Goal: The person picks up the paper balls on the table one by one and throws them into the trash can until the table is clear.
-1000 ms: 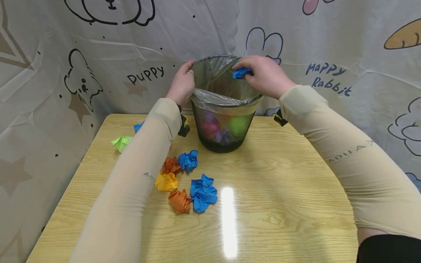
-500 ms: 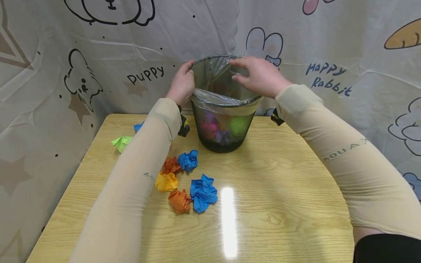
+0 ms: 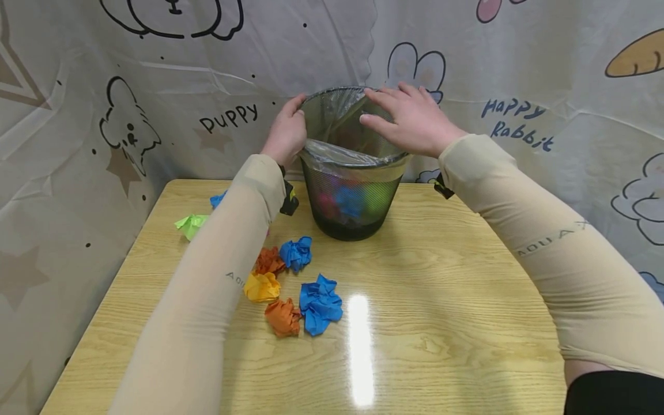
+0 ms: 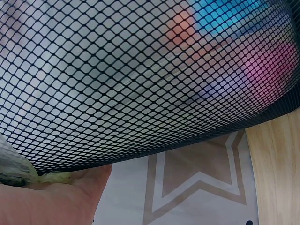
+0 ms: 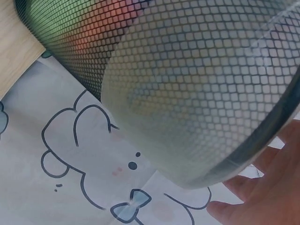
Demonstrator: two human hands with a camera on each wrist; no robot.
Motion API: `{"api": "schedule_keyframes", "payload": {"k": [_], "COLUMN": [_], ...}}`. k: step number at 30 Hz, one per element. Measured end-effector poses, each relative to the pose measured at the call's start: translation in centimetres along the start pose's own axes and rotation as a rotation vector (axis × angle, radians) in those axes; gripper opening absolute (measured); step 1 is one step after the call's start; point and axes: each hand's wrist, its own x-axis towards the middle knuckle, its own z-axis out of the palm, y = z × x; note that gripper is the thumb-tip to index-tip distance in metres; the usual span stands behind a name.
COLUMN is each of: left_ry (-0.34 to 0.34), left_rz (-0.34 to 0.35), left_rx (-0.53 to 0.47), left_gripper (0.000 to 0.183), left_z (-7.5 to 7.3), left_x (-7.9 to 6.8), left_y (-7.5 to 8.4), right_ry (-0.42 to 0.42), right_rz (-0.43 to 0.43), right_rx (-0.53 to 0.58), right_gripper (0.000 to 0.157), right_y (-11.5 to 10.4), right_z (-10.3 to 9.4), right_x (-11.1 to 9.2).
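Left hand (image 3: 286, 132) is gripping the bin (image 3: 349, 229), best for steadying it; right hand (image 3: 413, 118), fingers apart, is hovering over it.

Blue paper (image 3: 349, 200) has gone from the right hand (image 3: 415, 120) into the bin (image 3: 347, 230).

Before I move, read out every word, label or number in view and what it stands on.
"PUPPY": on the backdrop, left of the bin.
"Happy Rabbit": on the backdrop, right of the bin.
"AQUAX", probably: on the right sleeve; second and last letters unclear.
"A": on the left sleeve; the rest unclear.
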Motion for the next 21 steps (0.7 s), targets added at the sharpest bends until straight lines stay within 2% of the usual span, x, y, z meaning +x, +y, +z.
{"api": "schedule_keyframes", "payload": {"k": [7,21], "left_ry": [0.003,0.004], "left_rz": [0.0,0.011], "left_rx": [0.003,0.004], "left_gripper": [0.051,0.052], "left_z": [0.0,-0.1], "left_x": [0.0,0.0], "left_y": [0.0,-0.1], "right_ry": [-0.029,-0.022], "right_rz": [-0.001,-0.058], "right_rx": [-0.03,-0.036], "right_gripper": [0.075,0.075], "right_y": [0.1,0.1], "right_z": [0.1,0.8], "right_x": [-0.5,-2.8]}}
